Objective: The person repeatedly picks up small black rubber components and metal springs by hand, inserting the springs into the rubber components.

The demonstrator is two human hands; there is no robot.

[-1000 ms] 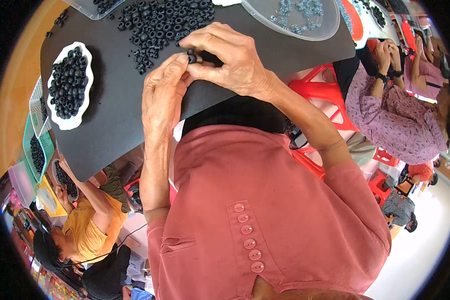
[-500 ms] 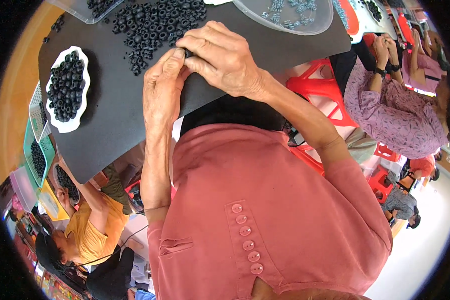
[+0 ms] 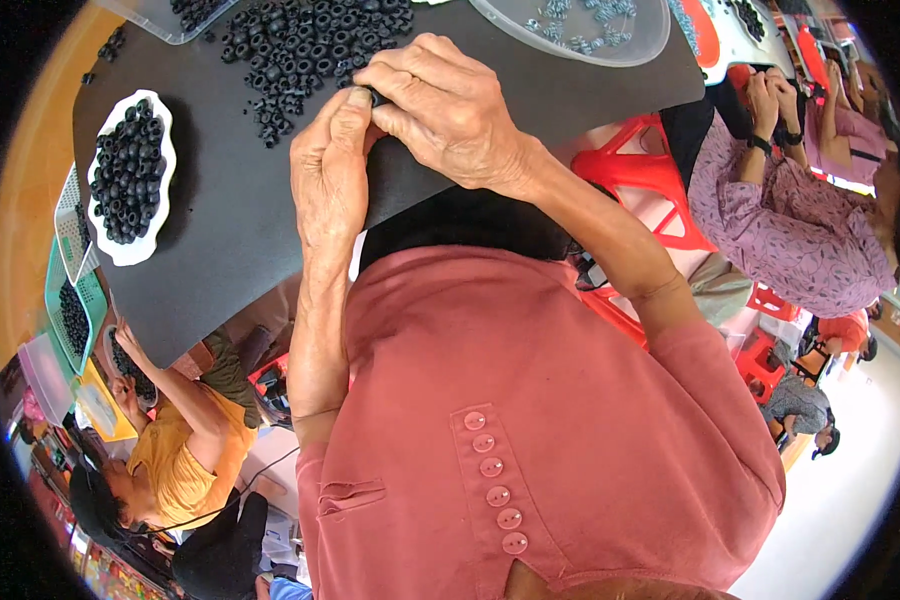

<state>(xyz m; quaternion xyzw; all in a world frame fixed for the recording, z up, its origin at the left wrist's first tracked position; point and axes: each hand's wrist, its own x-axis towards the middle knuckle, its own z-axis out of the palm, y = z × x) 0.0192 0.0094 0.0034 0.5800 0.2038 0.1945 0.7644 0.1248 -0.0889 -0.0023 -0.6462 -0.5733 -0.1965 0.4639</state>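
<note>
Black matting covers the surface (image 3: 240, 230), which fills the upper part of the head view and bends with the lens. Near its far edge lies a loose heap of small black rings (image 3: 305, 45), spread across the mat. To the left stands a white scalloped dish (image 3: 120, 250) filled with more of the same black rings. At the top right sits a clear plastic tray (image 3: 580, 40) holding small grey metal pieces, and a second clear tray (image 3: 145, 15) with black parts shows at the top left corner.

Both hands meet at the near edge of the heap. The left hand (image 3: 328, 170) points up from the forearm with its fingers (image 3: 350, 110) drawn narrow, pinched on a small black ring (image 3: 375, 97). The right hand (image 3: 450, 105) comes in from the right and curls over it, its fingers closed on the same ring, so the two hands touch at the fingertips. The ring is mostly hidden between them, just beside the heap.

Beyond the surface's right edge a person in a purple patterned top (image 3: 790, 220) sits by red plastic stools (image 3: 635, 175). Below the surface at the left, a person in a yellow shirt (image 3: 175, 460) reaches toward green baskets (image 3: 70, 300).
</note>
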